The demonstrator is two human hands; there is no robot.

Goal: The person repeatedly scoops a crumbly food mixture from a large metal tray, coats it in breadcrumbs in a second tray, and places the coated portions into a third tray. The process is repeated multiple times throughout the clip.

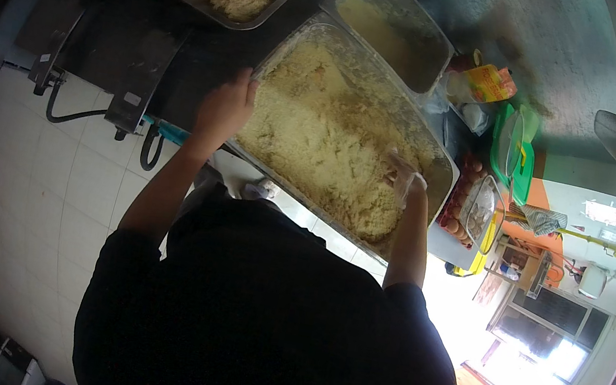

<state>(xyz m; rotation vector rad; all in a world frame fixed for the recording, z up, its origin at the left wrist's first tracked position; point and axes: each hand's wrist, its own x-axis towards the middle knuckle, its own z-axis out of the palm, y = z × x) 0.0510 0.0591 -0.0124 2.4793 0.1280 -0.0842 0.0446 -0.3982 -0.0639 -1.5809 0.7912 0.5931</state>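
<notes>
A large rectangular tub (333, 33) lies before me, holding a broad bed of pale yellow, crumbly dough mixture (316, 139). My bare left hand (229, 107) grips the tub's left rim, with its fingers hooked over the edge. Inside the tub, towards its right end, my right hand (405, 178) wears a clear plastic glove. Its fingers touch the mixture and are partly sunk in it, so I cannot see whether they hold any. The mixture is heaped near the tub's front right corner and thinner along the far wall.
A metal tray (250, 25) of lumpy dough stands at the far left. Behind the tub is a second plastic container (394, 31) with yellowish residue. To the right are a yellow packet (488, 83), a green lid (522, 178) and eggs (454, 225). A strainer (613, 135) hangs beyond.
</notes>
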